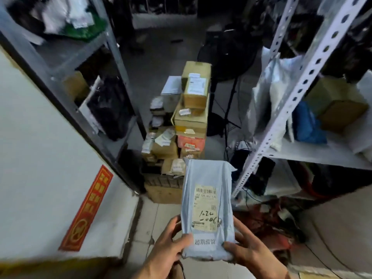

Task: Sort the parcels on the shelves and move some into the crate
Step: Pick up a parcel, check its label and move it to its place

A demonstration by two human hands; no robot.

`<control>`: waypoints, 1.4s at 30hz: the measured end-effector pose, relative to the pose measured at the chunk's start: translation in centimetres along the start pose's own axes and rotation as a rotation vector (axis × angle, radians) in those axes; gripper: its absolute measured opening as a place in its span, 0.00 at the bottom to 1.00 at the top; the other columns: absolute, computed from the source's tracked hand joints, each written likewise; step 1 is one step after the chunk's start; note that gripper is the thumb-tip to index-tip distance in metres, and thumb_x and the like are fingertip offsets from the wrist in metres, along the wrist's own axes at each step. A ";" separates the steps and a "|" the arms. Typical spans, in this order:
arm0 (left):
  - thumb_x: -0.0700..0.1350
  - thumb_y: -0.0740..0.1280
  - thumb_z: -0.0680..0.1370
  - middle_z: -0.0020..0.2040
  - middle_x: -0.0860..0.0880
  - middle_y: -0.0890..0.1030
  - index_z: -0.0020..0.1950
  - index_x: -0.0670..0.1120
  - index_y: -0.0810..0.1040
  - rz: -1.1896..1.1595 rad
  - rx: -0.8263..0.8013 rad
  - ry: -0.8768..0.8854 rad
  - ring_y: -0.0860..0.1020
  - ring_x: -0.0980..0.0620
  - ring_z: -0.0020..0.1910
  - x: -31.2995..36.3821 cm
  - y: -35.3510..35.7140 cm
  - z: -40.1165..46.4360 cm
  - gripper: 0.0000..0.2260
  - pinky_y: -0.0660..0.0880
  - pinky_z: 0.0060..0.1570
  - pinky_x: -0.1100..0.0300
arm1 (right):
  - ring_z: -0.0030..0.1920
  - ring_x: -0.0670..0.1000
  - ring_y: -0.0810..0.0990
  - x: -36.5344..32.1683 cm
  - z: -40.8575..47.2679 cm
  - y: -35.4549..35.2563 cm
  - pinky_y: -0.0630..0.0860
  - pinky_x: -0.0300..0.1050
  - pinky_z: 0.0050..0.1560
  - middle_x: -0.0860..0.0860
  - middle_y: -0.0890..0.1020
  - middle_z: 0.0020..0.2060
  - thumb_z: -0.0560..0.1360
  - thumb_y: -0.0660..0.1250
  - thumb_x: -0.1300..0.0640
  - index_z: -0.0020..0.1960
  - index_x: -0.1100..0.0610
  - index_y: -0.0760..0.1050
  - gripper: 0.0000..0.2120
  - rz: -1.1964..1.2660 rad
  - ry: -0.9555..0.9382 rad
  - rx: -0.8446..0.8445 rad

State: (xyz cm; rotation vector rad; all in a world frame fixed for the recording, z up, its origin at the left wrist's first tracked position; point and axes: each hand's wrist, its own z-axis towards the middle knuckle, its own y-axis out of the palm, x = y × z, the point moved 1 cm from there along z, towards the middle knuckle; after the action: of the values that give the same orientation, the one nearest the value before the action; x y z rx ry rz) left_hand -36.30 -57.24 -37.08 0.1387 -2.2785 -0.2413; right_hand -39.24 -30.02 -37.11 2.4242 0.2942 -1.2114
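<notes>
I hold a long pale blue-grey mailer parcel (208,200) upright in front of me, label facing me with handwritten numbers on it. My left hand (168,246) grips its lower left edge, thumb on the front. Gripping the lower right corner is my right hand (251,250), its thumb also on the front. Behind the parcel a pile of cardboard boxes (191,121) rises from what looks like a dark crate (161,181) on the floor.
A dark metal shelf unit (84,93) with black bags stands at the left beside a white wall with a red sticker (86,210). At the right, a white perforated-steel shelf (314,152) holds white, blue and cardboard parcels. A fan stand (227,109) and cables sit behind.
</notes>
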 end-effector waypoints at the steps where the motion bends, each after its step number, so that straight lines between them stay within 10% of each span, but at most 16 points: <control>1: 0.50 0.82 0.71 0.69 0.52 0.83 0.75 0.60 0.73 -0.027 0.021 0.011 0.83 0.42 0.65 0.2 -1.2 0.0 0.35 0.82 0.61 0.36 | 0.71 0.65 0.79 -1.0 1.2 0.9 0.69 0.74 0.74 0.54 0.79 0.73 0.77 0.78 0.59 0.82 0.35 0.62 0.42 -0.031 -0.002 -0.053; 5: 0.46 0.84 0.64 0.65 0.48 0.86 0.74 0.53 0.74 -0.165 0.125 0.033 0.85 0.41 0.63 1.3 -6.3 0.9 0.40 0.81 0.64 0.36 | 0.72 0.59 0.79 -4.4 7.0 4.5 0.73 0.67 0.74 0.51 0.80 0.73 0.79 0.77 0.60 0.81 0.36 0.64 0.39 -0.112 0.022 -0.160; 14: 0.40 0.70 0.83 0.63 0.51 0.86 0.71 0.57 0.76 -0.161 0.280 0.091 0.85 0.44 0.61 9.4 -16.8 9.3 0.20 0.83 0.58 0.40 | 0.69 0.64 0.81 -8.0 24.3 10.5 0.74 0.69 0.72 0.56 0.82 0.70 0.80 0.74 0.62 0.80 0.47 0.68 0.32 -0.027 0.058 -0.135; 18: 0.38 0.68 0.84 0.61 0.52 0.87 0.71 0.57 0.76 -0.132 0.273 0.110 0.86 0.48 0.59 13.6 -20.1 13.7 0.19 0.83 0.41 0.56 | 0.58 0.58 0.84 -10.1 30.3 12.0 0.78 0.58 0.58 0.56 0.84 0.66 0.81 0.71 0.65 0.77 0.45 0.73 0.29 -0.021 0.044 -0.033; 23: 0.39 0.68 0.84 0.61 0.51 0.87 0.68 0.60 0.77 -0.107 0.262 0.060 0.86 0.47 0.58 17.2 -22.7 19.3 0.18 0.82 0.47 0.48 | 0.56 0.57 0.87 -11.5 36.2 12.7 0.83 0.49 0.48 0.55 0.86 0.63 0.81 0.70 0.67 0.79 0.48 0.71 0.30 0.039 0.047 0.084; 32: 0.34 0.68 0.83 0.62 0.54 0.84 0.67 0.58 0.76 -0.033 0.233 -0.024 0.83 0.46 0.60 21.6 -25.4 28.4 0.20 0.79 0.50 0.49 | 0.63 0.66 0.84 -13.0 43.8 10.6 0.77 0.73 0.65 0.54 0.86 0.61 0.80 0.70 0.70 0.78 0.47 0.70 0.33 0.070 0.035 0.189; 42: 0.32 0.67 0.82 0.62 0.52 0.86 0.74 0.54 0.74 0.035 0.117 -0.092 0.85 0.45 0.60 23.1 -26.6 36.1 0.25 0.81 0.49 0.49 | 0.61 0.57 0.86 -12.4 47.6 9.9 0.82 0.48 0.52 0.53 0.85 0.64 0.80 0.71 0.69 0.77 0.46 0.72 0.30 0.236 0.013 0.343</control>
State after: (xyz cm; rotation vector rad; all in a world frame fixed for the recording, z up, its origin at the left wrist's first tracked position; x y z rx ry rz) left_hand -78.08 -82.72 -49.27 0.1505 -2.3845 -0.0979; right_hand -77.01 -60.41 -50.08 2.6596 -0.2100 -1.2194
